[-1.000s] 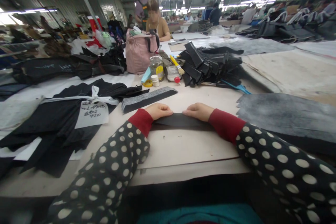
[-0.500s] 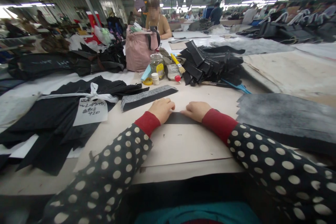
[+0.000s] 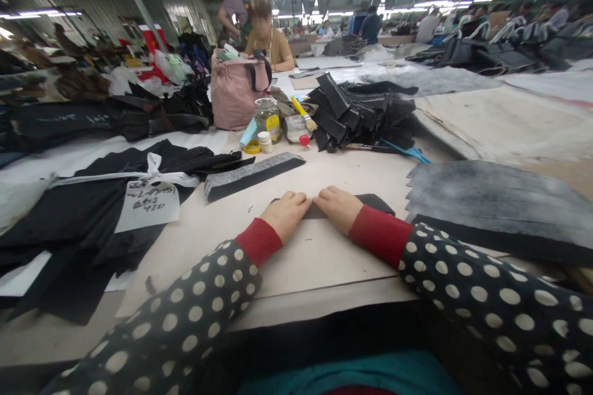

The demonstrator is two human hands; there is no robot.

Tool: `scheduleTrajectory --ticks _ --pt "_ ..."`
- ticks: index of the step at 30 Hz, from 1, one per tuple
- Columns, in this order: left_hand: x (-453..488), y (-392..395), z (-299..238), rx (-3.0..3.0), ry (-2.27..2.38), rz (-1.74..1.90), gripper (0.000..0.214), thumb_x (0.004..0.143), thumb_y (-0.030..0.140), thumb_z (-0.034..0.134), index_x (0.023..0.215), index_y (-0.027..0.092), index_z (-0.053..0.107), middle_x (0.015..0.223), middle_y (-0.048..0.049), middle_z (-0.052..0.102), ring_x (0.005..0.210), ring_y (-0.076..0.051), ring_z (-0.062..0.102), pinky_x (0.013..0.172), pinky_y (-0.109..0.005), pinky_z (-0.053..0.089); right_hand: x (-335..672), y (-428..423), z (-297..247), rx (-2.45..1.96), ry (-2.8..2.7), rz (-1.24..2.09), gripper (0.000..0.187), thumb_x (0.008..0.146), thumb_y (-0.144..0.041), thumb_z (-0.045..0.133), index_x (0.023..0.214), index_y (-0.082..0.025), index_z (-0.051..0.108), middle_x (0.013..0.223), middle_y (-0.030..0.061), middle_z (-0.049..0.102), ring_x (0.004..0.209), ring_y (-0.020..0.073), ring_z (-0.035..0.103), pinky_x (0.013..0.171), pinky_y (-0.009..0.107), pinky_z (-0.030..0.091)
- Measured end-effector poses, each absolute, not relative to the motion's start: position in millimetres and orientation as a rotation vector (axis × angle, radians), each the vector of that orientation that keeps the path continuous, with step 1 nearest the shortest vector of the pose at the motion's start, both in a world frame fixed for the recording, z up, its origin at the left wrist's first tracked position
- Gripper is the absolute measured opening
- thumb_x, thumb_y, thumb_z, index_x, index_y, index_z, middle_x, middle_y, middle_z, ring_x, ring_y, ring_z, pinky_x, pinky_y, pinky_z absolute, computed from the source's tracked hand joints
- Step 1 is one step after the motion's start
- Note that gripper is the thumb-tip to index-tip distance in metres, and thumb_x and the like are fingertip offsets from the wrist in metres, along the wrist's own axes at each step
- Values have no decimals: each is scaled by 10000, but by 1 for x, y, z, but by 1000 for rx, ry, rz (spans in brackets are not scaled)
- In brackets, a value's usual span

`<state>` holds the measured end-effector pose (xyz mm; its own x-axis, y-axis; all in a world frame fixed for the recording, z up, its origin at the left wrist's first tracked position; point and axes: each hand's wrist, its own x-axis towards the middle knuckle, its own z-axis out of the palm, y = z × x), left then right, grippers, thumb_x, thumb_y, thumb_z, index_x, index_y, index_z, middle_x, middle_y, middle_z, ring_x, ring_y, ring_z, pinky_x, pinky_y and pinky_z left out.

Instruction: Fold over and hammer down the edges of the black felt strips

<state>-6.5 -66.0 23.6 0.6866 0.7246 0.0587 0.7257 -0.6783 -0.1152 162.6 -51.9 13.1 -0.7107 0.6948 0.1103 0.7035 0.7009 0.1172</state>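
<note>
Hands: left hand [image 3: 287,215] and right hand [image 3: 337,207] lie knuckles up, side by side at the middle of a black strip [image 3: 376,202], fingertips almost meeting. The fingers curl down onto it, and whether they pinch its far edge or only press cannot be told. The strip lies flat on the tabletop [image 3: 324,259], its right end showing past the right wrist; the paired weight seems meant to pin it flat. Just beyond the left hand is a grey strip [image 3: 252,174]. Left of the left hand is a tied black fabric bundle [image 3: 83,222] with a handwritten tag [image 3: 147,205]. Right of the right hand is a stack of grey sheets [image 3: 491,203]. Well beyond both hands are a glass jar [image 3: 267,116], a brush [image 3: 302,112] and a heap of black pieces [image 3: 365,112], probably parked within reach.
</note>
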Motion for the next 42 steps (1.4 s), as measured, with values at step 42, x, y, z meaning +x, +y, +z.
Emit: scheduleTrajectory --ticks 42 --pt "-50 -19 42 -2977 -1547 9 155 676 260 535 773 146 575 812 -46 552 760 -172 515 686 -278 414 254 -53 34 -1364 -2514 119 106 730 -188 518 763 -142 608 787 52 549 749 148 514 717 272 415"
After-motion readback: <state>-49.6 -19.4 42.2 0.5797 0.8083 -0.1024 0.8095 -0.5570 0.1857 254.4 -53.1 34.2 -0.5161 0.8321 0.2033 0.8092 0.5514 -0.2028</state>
